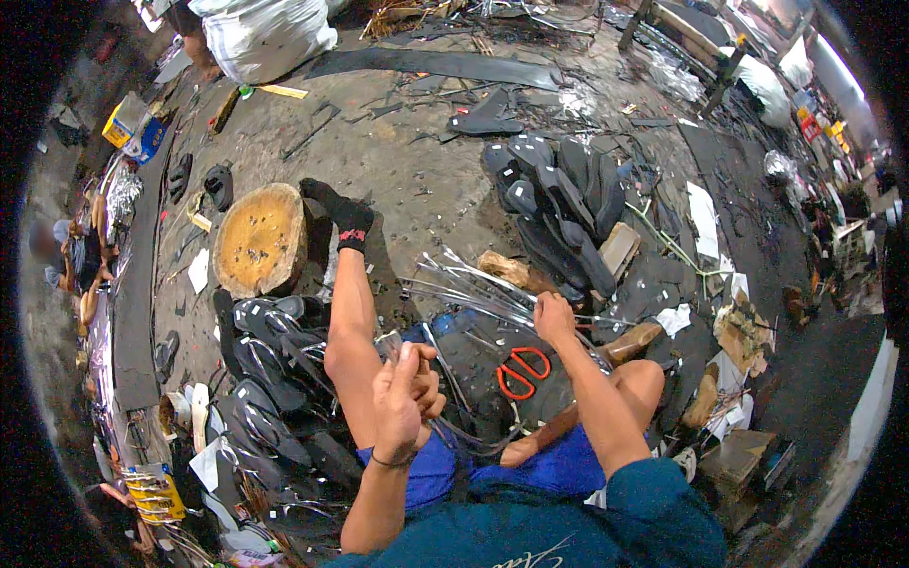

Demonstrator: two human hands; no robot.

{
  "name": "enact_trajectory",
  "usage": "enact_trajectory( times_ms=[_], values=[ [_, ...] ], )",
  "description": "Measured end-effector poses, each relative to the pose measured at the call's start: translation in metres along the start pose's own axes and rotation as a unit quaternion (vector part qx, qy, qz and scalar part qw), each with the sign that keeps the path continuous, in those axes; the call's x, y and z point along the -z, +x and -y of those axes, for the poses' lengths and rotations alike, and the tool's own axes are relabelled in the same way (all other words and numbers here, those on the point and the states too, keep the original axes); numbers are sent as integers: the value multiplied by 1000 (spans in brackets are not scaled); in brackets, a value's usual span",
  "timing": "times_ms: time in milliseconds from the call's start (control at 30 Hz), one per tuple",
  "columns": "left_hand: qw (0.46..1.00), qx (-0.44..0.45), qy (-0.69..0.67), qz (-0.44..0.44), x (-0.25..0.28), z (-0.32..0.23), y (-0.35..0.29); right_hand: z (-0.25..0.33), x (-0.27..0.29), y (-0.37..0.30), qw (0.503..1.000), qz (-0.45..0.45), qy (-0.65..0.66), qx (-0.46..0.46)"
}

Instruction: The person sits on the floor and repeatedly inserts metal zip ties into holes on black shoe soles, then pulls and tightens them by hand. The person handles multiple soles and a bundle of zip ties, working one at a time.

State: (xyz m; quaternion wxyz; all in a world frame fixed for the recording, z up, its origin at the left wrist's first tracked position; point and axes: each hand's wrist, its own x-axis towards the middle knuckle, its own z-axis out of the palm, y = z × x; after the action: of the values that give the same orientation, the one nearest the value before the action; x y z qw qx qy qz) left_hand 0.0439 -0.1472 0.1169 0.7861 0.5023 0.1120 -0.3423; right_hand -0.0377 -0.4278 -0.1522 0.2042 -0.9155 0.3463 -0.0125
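Note:
My left hand [407,398] is raised over my lap, its fingers curled and thumb pressed on a small flat grey piece [389,344] whose kind I cannot make out. Over the bundle of thin silvery and dark strips [483,295], my right hand [554,319] is closed at the strips' right end. Two red loop handles [523,372], like those of scissors, lie between my legs on dark material. Near the right hand are a wooden stick [516,272] and a second wooden piece [632,343]. A dark curved strip [488,445] passes below the left hand.
A round wood block [260,239] stands beside my outstretched foot. Black shoe soles are piled ahead [554,194] and to my left [270,379]. Rubber scraps and a long dark strip [436,66] litter the floor. A white sack [265,38] stands far left; another person [80,251] sits at the left.

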Motion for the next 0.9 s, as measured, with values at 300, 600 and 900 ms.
enact_trajectory(
  times_ms=[300,600,900],
  values=[
    [983,-40,178,13,-34,45,68,84,99,-68,906,-22,399,141],
    [946,-170,245,124,-41,12,55,156,143,-95,844,1,525,108],
    [966,-222,125,34,-28,-47,21,167,151,-116,852,59,509,111]
  ],
)
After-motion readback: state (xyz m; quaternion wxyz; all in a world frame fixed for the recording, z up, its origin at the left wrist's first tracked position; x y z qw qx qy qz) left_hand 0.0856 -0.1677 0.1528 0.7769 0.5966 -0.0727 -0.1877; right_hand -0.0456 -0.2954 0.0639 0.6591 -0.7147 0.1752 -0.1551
